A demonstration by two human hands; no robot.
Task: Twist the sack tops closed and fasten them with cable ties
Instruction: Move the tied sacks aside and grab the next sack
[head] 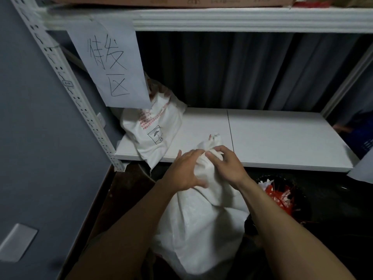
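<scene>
Head view: looks down on a white sack [197, 229] standing in front of the shelf [282, 138], top bunched into a neck and fill hidden, gripped just below that neck by the curled left hand [185, 170] and pinched at it by the right hand [226, 164]. Shows a second sack [153, 128], printed, lying on the shelf's left end and overhanging its front edge. Finds, low at the right, a dark bin [302, 207] holding red and white strips [276, 196].
</scene>
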